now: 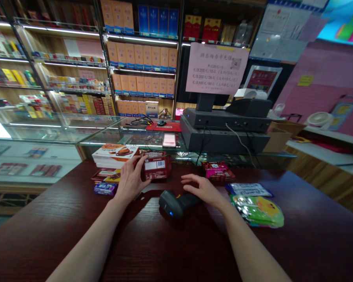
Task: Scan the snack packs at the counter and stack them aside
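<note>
You've got one bare left hand (131,178) and one bare right hand (204,190), two in all. Count one dark-grey plastic barcode scanner (172,206) and one dark-red packet with a white barcode label (155,169). You have at least one each of the white-and-orange cardboard box (114,152) and the glossy green pouch with a yellow chick (260,211); stacking hides their exact numbers. You also see four tall blue boxes (158,21), one pink paper sign (216,68) and one black computer mouse (161,123).
</note>
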### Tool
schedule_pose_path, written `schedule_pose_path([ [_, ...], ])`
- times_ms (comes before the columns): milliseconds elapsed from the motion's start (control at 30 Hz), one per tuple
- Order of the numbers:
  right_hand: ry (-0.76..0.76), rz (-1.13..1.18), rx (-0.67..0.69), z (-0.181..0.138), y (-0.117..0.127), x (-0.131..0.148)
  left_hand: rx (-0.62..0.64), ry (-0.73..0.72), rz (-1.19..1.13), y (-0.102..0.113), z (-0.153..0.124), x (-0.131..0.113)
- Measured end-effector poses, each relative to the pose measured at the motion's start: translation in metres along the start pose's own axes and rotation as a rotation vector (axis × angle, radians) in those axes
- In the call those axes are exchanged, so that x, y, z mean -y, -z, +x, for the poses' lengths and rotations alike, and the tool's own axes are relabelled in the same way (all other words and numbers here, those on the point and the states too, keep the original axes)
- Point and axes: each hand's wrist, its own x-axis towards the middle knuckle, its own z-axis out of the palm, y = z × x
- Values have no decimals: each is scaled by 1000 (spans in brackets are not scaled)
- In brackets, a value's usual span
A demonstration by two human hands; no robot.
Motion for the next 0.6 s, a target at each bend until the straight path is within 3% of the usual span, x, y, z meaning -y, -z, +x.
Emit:
schedule_pose_path([
  [167, -51, 53, 230, -11, 13, 1, -9, -7, 9, 2, -1, 3],
  [600, 51, -254, 256, -13, -1, -4, -6, 6, 18, 0, -2, 5],
])
